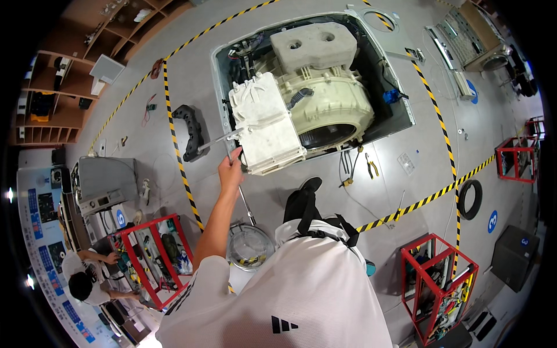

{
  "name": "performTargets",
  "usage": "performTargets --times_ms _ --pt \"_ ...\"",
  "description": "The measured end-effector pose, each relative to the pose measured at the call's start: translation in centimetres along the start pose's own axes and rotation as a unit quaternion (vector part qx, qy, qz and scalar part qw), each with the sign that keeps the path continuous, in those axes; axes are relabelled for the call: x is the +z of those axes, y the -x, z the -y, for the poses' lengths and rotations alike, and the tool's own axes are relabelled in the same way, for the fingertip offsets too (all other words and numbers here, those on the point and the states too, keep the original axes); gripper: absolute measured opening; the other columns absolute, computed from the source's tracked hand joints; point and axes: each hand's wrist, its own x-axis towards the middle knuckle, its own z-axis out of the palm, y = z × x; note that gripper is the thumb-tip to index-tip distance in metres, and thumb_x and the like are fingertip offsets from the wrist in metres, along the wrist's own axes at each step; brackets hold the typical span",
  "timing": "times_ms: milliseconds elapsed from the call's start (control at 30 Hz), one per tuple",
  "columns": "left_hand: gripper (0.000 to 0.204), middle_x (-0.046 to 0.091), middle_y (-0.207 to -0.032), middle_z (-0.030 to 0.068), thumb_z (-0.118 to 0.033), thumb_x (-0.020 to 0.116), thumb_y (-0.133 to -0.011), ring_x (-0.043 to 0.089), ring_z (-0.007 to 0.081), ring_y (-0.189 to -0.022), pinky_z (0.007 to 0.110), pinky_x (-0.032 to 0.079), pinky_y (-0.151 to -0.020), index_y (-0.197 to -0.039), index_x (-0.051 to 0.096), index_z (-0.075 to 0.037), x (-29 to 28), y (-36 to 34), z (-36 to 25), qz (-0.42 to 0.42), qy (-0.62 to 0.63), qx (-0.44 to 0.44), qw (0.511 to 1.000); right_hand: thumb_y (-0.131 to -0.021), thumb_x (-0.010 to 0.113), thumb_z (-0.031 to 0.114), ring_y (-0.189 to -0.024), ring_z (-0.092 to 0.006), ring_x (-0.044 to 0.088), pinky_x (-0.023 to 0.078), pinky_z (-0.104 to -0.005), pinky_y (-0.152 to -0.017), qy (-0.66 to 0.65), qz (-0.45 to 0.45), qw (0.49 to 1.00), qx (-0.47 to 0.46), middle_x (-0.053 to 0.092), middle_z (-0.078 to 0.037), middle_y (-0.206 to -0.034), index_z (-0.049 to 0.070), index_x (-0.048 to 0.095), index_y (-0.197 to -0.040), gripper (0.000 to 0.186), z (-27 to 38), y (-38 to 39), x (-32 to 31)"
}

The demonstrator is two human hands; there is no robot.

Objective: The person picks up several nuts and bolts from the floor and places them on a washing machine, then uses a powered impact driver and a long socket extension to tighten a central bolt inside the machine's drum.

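Observation:
My left hand [230, 168] reaches forward to the near left corner of an opened washing machine cabinet [407, 113]. Its fingers are closed around a long thin metal strip [248, 206], which runs back toward the floor by the round door. A white plastic housing [267, 130] lies just right of the hand, over the machine's front corner. Another metal bar [217, 141] slants left from that corner. Inside the cabinet sit a cream plastic tub [333, 104] and a pale counterweight block [313, 46]. My right hand is out of view.
A dark curved part [188, 133] lies left of the machine. Near my foot are a round glass door [249, 249] and yellow-handled pliers [372, 167]. Red tool carts [430, 272] stand on both sides; another person [87, 278] works at the lower left.

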Motion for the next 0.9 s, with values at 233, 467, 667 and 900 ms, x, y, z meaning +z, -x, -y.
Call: performTargets --times_ms 233,467,667,900 --pt "0.028 0.042 -0.062 -0.004 -0.01 0.05 -0.087 0.034 0.0052 -0.045 0.023 0.032 -0.038 -0.113 0.06 -0.006 2.1 -1.3 -0.3 0.035 -0.064 0.035 0.997 -0.07 0.061 0.023 -0.066 -0.0195 0.06 0.045 -0.0346 -0.061 -0.006 -0.001 1.0 -0.001 0.064 -0.013 -0.074 -0.004 0.061 -0.084 0.03 -0.3 0.0 0.3" --pt "0.027 0.042 -0.061 -0.0044 -0.012 0.051 -0.088 0.036 0.0046 -0.046 0.022 0.033 -0.039 -0.113 0.06 -0.005 3.9 -0.2 -1.0 0.039 -0.033 0.029 0.998 -0.07 0.061 0.023 -0.066 -0.0194 0.06 0.045 -0.0345 -0.061 -0.004 0.001 1.0 0.0 0.064 -0.014 -0.075 -0.004 0.061 -0.084 0.031 -0.8 0.1 0.6" --pt "0.027 0.047 -0.066 -0.0037 -0.013 0.051 -0.088 0.037 0.0039 -0.048 0.021 0.035 -0.04 -0.113 0.06 -0.004 4.4 0.0 -1.3 0.027 -0.028 0.029 0.999 -0.071 0.061 0.024 -0.067 -0.0192 0.06 0.045 -0.0344 -0.061 -0.001 0.005 1.0 -0.003 0.064 -0.014 -0.075 -0.004 0.061 -0.085 0.031 -0.8 -0.2 0.5" --pt "0.026 0.048 -0.067 -0.0029 -0.012 0.052 -0.087 0.039 0.0036 -0.047 0.021 0.036 -0.04 -0.111 0.061 -0.004 3.9 -0.5 0.0 0.005 -0.012 0.028 1.0 -0.071 0.061 0.024 -0.067 -0.0191 0.06 0.045 -0.0343 -0.061 -0.005 0.005 1.0 -0.004 0.065 -0.014 -0.075 -0.004 0.061 -0.085 0.032 -0.9 -0.3 0.5"
